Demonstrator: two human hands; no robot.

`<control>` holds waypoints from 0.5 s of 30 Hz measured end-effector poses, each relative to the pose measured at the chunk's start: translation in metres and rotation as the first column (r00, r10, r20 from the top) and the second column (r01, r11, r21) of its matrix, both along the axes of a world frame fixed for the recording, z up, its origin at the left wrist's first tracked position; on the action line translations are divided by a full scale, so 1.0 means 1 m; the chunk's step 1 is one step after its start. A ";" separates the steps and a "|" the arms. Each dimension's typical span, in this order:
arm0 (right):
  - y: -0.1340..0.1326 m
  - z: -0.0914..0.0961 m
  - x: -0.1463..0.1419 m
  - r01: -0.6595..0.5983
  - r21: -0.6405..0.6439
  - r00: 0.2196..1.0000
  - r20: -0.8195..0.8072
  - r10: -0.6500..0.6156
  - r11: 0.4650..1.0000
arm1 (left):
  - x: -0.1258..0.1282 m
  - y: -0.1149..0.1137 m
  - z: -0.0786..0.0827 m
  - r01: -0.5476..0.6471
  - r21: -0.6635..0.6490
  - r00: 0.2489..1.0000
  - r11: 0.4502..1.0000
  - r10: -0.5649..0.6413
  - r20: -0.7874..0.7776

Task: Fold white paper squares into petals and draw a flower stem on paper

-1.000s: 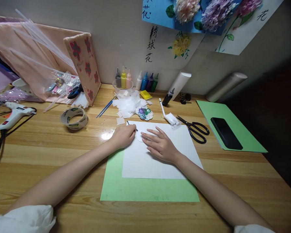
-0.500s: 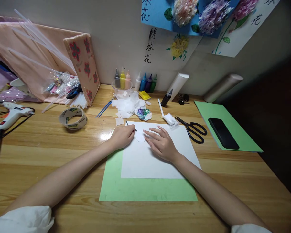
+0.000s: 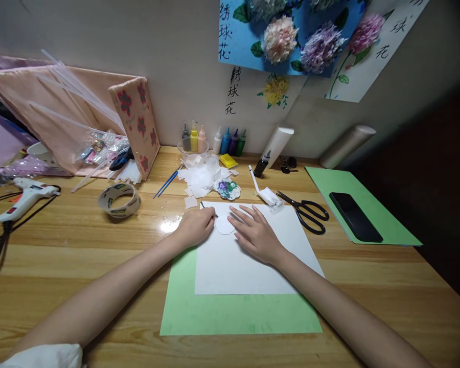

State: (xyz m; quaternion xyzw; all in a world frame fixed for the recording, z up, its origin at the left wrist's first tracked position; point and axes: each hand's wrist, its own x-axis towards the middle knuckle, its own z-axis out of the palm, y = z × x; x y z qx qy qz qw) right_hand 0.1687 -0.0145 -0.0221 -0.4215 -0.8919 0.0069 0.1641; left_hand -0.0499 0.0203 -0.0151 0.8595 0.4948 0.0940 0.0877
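Note:
My left hand (image 3: pixel 196 225) is closed on a thin dark pen (image 3: pixel 203 205) at the upper left of a white sheet of paper (image 3: pixel 249 276). Part of the pen is hidden by the fingers, and one end shows close to a round outline (image 3: pixel 225 226) on the sheet. My right hand (image 3: pixel 257 234) lies flat with its fingers spread, touching the paper at the right side of that outline. Beneath the white sheet is a larger green sheet (image 3: pixel 240 317). Just beyond the paper's top edge sits a small painted palette (image 3: pixel 229 190).
Black scissors (image 3: pixel 310 212) and a black phone (image 3: pixel 355 216) on green card lie to the right. A tape roll (image 3: pixel 119 200), blue sticks (image 3: pixel 167 183) and a glue gun (image 3: pixel 26 197) are on the left. Paint bottles (image 3: pixel 225 141) and white paper pieces (image 3: pixel 199 176) stand at the back.
The view has tilted up slightly, so the table things appear lower. My hands keep nearly the same places on the paper, the left still holding the pen.

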 end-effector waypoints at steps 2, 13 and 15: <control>0.001 0.000 0.000 0.003 -0.034 1.000 0.015 -0.002 0.999 | 0.000 0.000 -0.001 -0.001 0.009 1.000 1.000 0.001 -0.006; 0.006 0.000 -0.004 -0.017 -0.142 0.999 0.042 0.023 0.990 | 0.001 0.000 0.000 -0.005 0.014 1.000 1.000 0.005 -0.017; 0.006 0.001 -0.007 -0.015 -0.140 0.999 0.037 0.021 0.990 | 0.002 0.000 -0.001 -0.009 0.014 1.000 1.000 0.009 -0.018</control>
